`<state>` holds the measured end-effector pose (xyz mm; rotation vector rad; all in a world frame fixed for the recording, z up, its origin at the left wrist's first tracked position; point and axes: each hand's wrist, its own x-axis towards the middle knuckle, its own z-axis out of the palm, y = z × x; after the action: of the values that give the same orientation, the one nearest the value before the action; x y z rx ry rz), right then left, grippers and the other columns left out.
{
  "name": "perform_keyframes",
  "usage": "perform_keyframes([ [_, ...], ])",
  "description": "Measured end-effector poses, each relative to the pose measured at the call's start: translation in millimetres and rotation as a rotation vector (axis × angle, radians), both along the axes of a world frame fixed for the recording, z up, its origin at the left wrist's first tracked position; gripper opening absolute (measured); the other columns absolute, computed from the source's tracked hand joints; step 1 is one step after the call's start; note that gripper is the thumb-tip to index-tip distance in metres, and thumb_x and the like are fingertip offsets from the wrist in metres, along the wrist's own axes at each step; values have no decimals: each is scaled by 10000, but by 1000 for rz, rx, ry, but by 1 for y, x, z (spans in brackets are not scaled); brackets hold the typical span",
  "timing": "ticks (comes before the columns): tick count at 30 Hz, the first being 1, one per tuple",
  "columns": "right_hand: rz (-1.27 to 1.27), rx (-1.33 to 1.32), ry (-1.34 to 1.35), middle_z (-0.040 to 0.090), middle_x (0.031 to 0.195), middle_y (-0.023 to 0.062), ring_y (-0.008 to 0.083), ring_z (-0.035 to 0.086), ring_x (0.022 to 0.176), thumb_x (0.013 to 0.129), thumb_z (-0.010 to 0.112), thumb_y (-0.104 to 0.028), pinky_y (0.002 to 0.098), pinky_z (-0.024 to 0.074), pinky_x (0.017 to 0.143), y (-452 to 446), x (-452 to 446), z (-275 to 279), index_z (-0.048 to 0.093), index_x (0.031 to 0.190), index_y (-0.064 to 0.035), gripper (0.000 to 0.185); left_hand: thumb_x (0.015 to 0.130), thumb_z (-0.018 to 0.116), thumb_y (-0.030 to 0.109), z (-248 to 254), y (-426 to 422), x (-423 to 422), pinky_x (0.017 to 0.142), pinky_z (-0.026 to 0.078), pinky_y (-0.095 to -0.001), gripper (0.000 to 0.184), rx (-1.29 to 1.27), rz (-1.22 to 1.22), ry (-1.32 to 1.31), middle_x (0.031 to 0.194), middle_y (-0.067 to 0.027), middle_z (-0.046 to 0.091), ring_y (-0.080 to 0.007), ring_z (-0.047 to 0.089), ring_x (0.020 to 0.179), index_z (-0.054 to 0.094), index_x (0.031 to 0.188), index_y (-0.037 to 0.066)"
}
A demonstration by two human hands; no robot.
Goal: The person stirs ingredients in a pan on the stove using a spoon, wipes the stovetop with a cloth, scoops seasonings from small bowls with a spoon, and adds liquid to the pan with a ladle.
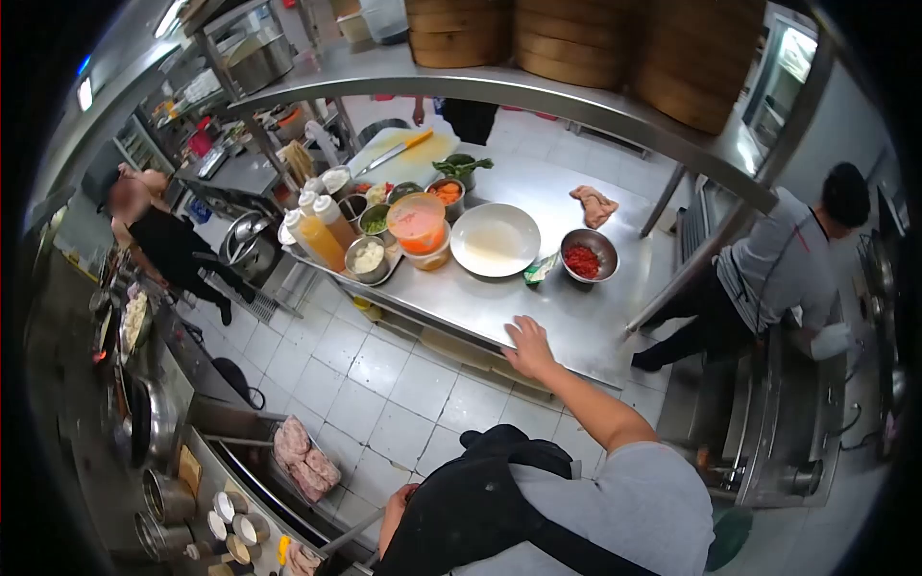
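Note:
My right hand [527, 348] rests with spread fingers on the front edge of the steel table [461, 304]. Beyond it are a white plate [496, 240], a small green and white packet [540, 270] and a metal bowl of chopped red food [582, 257]. A piece of raw meat [595, 205] lies behind the bowl. My left hand [396, 514] is low beside the black apron, mostly hidden by my body; its fingers cannot be made out. Near it, large pieces of raw meat [305, 459] sit in a container.
Squeeze bottles [322, 230], stacked tubs [419, 226] and a cutting board with a knife [403, 154] stand at the table's left. Bamboo steamers [576, 43] sit on the overhead shelf. One person [168, 235] stands left, another [778, 259] right. Metal pots [165, 494] are lower left.

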<state>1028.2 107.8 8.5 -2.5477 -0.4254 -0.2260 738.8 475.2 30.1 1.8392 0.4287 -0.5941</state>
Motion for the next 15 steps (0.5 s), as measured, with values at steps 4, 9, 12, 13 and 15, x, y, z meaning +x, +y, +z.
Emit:
perform_keyframes([
  [4,87,-213,-84,337,1449,193,353,288,1366,776,674,-228,487,267,1073,-17,-6,-17,416,1370,-77,665,886,617,214,49,-28,-3,830,452,-281,332,73,108,71,955,-100,672,-142,598,906,612,1126,-15],
  [9,141,-231,-119,353,1433,234,394,302,1352,777,657,-197,508,252,1081,-16,-3,-22,389,1401,-75,690,876,637,308,-27,-48,-77,798,498,-337,369,93,355,-72,945,-130,684,-217,650,879,634,1092,9],
  [12,269,-332,-272,364,1413,266,438,317,1324,867,549,-325,543,258,1076,-18,3,-32,360,1396,-3,647,870,611,411,-19,-81,-112,781,508,-350,397,111,600,-36,903,-139,690,-249,658,852,664,1020,47],
  [13,322,-334,-299,313,1440,288,420,269,1357,790,625,-210,508,234,1106,-27,10,-47,312,1412,31,737,868,606,423,-27,-93,-131,774,509,-358,398,134,666,-14,895,-149,686,-265,657,846,665,1018,59],
  [15,367,-393,-301,318,1431,294,431,284,1343,821,588,-305,502,260,1098,-25,11,-37,300,1409,50,745,869,610,413,-29,-120,-173,759,509,-373,383,132,888,-30,883,-152,681,-277,653,830,665,1014,63],
])
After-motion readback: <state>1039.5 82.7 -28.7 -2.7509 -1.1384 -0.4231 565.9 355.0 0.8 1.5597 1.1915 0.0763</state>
